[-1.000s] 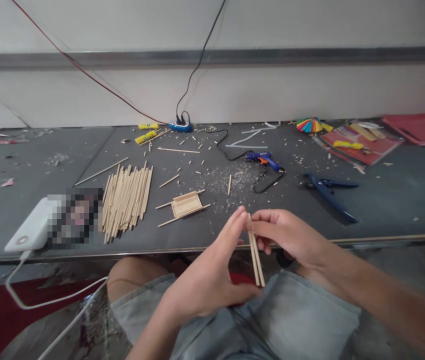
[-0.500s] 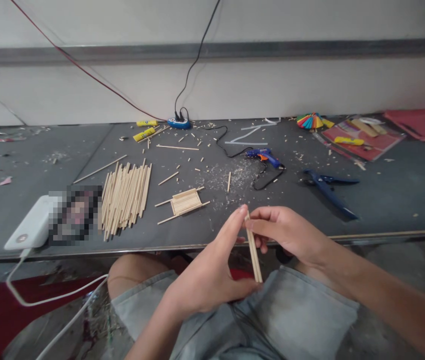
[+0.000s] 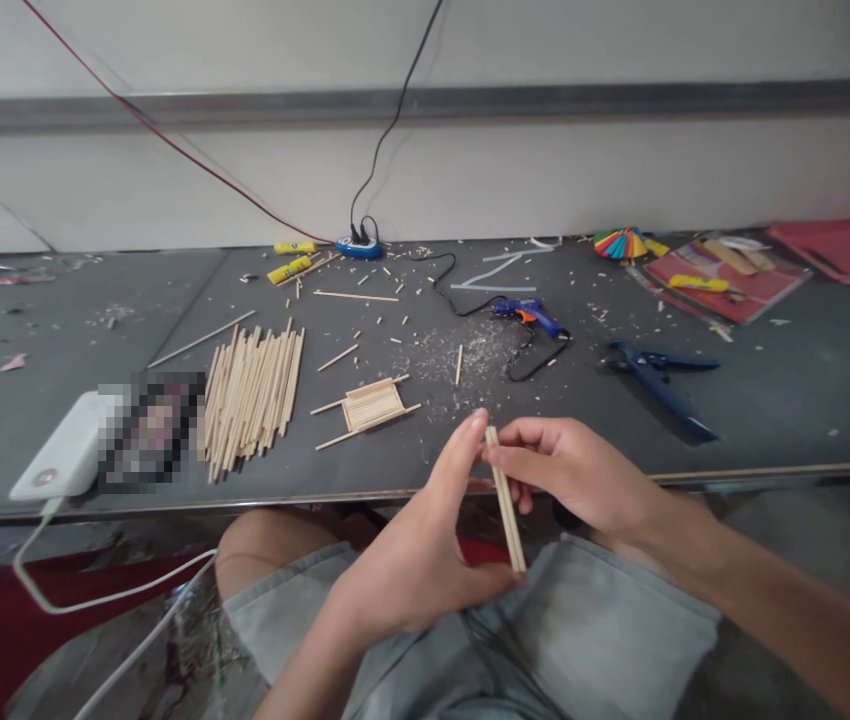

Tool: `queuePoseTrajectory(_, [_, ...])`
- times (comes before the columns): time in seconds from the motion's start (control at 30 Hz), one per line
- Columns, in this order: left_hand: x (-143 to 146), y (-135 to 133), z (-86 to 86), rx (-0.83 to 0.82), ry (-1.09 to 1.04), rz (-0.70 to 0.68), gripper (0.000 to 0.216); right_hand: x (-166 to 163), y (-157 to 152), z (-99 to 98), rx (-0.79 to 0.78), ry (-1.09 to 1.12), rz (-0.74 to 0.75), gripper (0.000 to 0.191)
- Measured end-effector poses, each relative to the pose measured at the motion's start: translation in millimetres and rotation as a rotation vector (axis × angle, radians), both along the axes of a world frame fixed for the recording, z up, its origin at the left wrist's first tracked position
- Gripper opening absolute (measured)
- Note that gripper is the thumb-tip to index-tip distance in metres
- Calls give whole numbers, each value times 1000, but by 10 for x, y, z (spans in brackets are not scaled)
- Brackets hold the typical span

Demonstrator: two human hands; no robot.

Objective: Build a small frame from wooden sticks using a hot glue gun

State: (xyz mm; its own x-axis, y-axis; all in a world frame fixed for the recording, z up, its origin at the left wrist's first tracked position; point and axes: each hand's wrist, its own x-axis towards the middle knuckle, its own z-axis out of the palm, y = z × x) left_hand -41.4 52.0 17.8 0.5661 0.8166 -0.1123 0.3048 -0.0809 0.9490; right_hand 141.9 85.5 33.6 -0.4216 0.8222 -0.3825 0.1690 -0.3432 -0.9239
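Note:
A small bundle of wooden sticks (image 3: 507, 510) is held between my hands, just in front of the table edge and above my lap. My left hand (image 3: 432, 530) grips it lengthwise, thumb at the lower end and fingers toward the upper end. Near the top, my right hand (image 3: 571, 465) pinches the bundle between thumb and fingers. On the table beyond lies a small stick frame (image 3: 372, 405) with a filled middle and projecting ends. Left of it is a pile of loose wooden sticks (image 3: 252, 400).
A blue glue gun (image 3: 528, 313) lies behind my hands, its black cord leading to a blue power socket (image 3: 357, 246). Blue cutters (image 3: 657, 385) rest at the right. At the left are a white power bank (image 3: 65, 445) and a blurred-out phone-like object (image 3: 151, 430). Stick offcuts litter the table.
The stick bundle has shifted slightly down between my hands, and its upper end shows more plainly. Both hands keep their hold; things on the table stay put.

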Motion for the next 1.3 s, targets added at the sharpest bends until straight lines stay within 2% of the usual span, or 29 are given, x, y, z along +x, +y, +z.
queuePoseTrajectory(0.3, [5, -22, 18, 18, -66, 20, 111, -13, -18, 54, 39, -45, -6, 19])
queuePoseTrajectory(0.77, [18, -19, 30, -30, -91, -1, 104, -9, 4, 24, 39, -33, 1, 22])
queuePoseTrajectory(1.0, [10, -4, 6, 67, -44, -12, 106, -6, 28, 40, 21, 15, 7, 21])
queuePoseTrajectory(1.3, [44, -17, -16, 82, -19, 2, 109, 11, 19, 8, 9, 18, -13, 21])
